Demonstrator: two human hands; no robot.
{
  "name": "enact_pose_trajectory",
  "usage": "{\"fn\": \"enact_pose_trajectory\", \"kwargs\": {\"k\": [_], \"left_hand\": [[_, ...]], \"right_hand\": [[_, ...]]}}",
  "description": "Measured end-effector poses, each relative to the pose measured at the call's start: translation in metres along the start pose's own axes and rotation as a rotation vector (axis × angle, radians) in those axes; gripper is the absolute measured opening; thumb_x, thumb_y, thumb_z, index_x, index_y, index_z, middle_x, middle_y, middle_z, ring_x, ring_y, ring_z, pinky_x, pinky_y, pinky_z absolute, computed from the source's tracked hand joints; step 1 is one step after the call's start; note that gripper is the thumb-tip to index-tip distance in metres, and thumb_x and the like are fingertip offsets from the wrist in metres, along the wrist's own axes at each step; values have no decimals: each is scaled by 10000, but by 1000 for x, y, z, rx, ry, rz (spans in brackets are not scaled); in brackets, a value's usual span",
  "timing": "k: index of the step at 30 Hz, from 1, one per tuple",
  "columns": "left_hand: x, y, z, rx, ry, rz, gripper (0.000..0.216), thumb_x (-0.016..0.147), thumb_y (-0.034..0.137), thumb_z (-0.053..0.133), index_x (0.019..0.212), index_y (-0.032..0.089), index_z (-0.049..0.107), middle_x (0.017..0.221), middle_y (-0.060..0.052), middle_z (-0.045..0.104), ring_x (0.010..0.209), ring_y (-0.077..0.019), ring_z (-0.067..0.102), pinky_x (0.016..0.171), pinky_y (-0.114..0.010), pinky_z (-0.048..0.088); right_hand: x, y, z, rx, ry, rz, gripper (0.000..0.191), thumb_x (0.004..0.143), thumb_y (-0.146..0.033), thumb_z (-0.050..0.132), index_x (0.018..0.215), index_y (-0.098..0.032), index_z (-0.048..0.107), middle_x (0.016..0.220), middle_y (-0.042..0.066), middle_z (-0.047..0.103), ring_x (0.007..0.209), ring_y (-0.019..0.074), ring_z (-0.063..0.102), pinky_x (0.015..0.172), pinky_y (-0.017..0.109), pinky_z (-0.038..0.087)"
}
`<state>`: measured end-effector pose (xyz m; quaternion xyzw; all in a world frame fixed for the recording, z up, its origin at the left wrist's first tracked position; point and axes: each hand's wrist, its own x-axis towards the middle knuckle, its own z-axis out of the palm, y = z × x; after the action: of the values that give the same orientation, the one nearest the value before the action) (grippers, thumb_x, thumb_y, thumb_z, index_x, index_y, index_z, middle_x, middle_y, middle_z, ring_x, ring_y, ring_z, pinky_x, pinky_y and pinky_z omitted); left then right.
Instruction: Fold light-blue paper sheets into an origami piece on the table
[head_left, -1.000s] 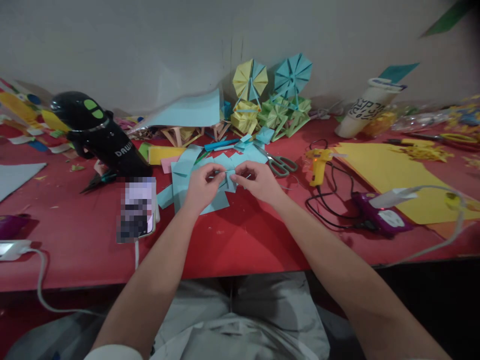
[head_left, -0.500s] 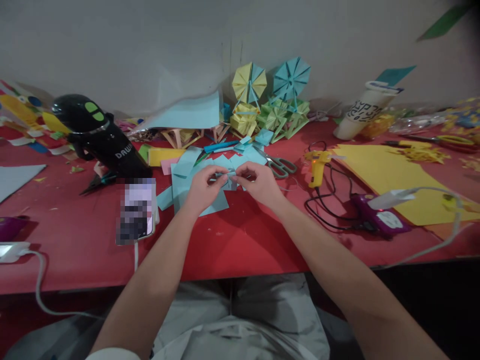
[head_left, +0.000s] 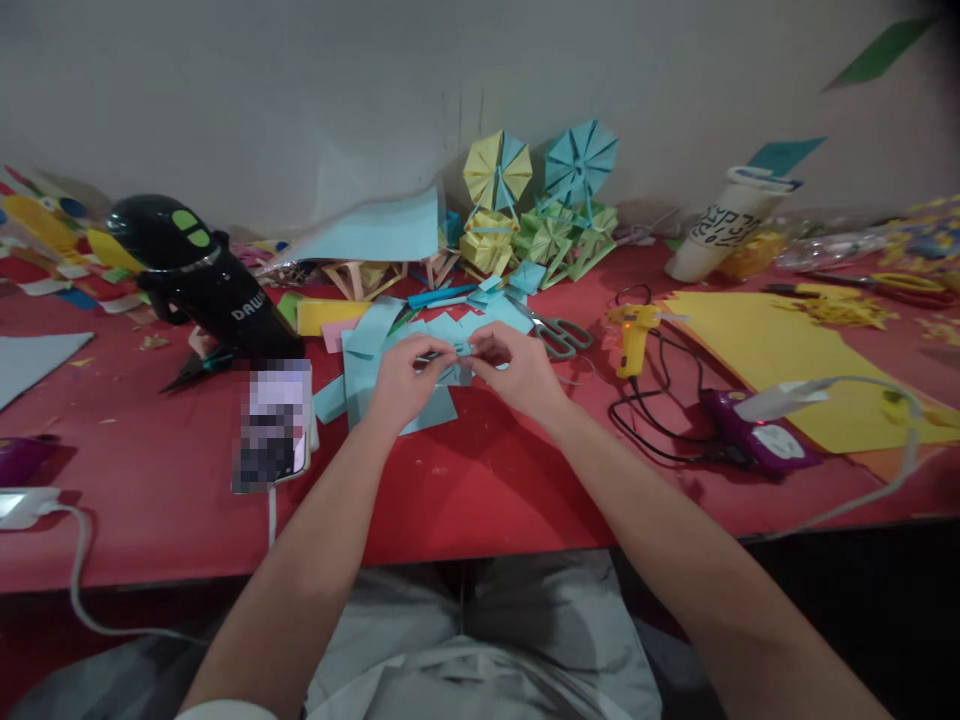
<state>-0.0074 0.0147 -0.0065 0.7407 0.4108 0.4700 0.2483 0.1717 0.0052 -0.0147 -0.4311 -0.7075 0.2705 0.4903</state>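
My left hand (head_left: 403, 380) and my right hand (head_left: 516, 367) meet over the red table (head_left: 480, 490), fingers pinched together on a small folded light-blue paper piece (head_left: 459, 352). Under and behind my hands lies a loose heap of light-blue paper pieces (head_left: 367, 365). Grey-handled scissors (head_left: 559, 335) lie just right of my right hand. A yellow glue gun (head_left: 634, 335) stands further right with its black cord trailing toward me.
A phone (head_left: 274, 425) stands left of my left hand, a black device (head_left: 202, 280) behind it. Folded paper pinwheels (head_left: 540, 200) stand by the wall. A yellow sheet (head_left: 795, 350), a purple power strip (head_left: 765, 440) and a white cup (head_left: 727, 225) sit at right.
My hands have stayed together on the small blue piece, shifting it slightly between the fingertips. The view has tilted a little upward.
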Motion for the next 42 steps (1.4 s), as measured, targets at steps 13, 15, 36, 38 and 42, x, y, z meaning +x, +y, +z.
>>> {"fn": "enact_pose_trajectory", "kwargs": {"k": [13, 15, 36, 38, 42], "left_hand": [[1, 2, -2, -93, -20, -14, 115, 799, 283, 683, 844, 226, 771, 877, -57, 737, 829, -179, 658, 696, -295, 497], [1, 2, -2, -119, -14, -28, 119, 791, 295, 695, 847, 226, 775, 865, -54, 739, 812, -176, 661, 697, -294, 501], [1, -1, -5, -154, 103, -210, 41, 708, 241, 726, 713, 202, 739, 735, -25, 747, 720, -177, 680, 708, -304, 527], [1, 0, -5, -186, 95, -202, 52, 696, 245, 739, 703, 195, 730, 734, -28, 743, 717, -175, 681, 701, -300, 528], [3, 5, -8, -267, 82, -245, 169, 640, 258, 796, 745, 174, 692, 727, -33, 730, 721, -179, 694, 697, -294, 546]], "right_hand": [[4, 0, -3, -18, 84, -163, 140, 833, -354, 683, 871, -232, 739, 904, 48, 673, 820, 158, 636, 705, 306, 572], [4, 0, -3, 11, 94, -153, 145, 822, -370, 694, 849, -234, 738, 952, 54, 667, 872, 167, 640, 727, 316, 579], [3, -4, -5, 29, 48, -162, 171, 835, -379, 674, 774, -223, 708, 924, 59, 713, 849, 169, 674, 696, 305, 600], [4, -4, -5, 22, 47, -177, 151, 841, -351, 669, 779, -220, 708, 921, 58, 713, 853, 169, 674, 705, 307, 601], [4, -5, -7, 3, 45, -197, 113, 841, -300, 668, 785, -212, 712, 919, 57, 712, 855, 171, 673, 716, 312, 599]]}}
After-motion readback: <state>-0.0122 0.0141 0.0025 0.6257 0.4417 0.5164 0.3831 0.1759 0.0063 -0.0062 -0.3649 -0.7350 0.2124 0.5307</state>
